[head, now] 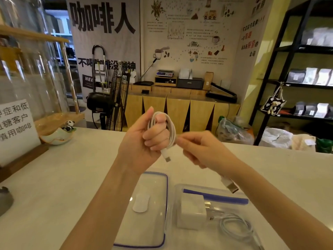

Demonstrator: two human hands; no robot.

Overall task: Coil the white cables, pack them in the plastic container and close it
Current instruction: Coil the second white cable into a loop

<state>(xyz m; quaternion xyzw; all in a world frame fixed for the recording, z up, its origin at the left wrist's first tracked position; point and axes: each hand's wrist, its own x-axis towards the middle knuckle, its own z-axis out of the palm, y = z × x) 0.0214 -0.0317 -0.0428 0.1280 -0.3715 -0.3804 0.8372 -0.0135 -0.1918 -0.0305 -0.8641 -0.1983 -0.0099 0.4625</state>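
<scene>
My left hand (142, 139) holds a white cable (172, 130) wound in loops around its fingers, raised above the counter. One plug hangs down from the coil. My right hand (200, 150) pinches the cable's free strand just right of the coil; the other plug (231, 186) dangles below my right wrist. On the counter beneath lies a clear plastic container (177, 193) holding a white charger (191, 212) and a second coiled white cable (236, 226). Its clear lid (166, 204) with a purple rim lies to the left.
A small white oval piece (141, 202) rests on the lid. A sign on a wooden stand (16, 127) and a bowl with a panda figure (59, 134) sit at the counter's left. A dark object (5, 199) is at the left edge.
</scene>
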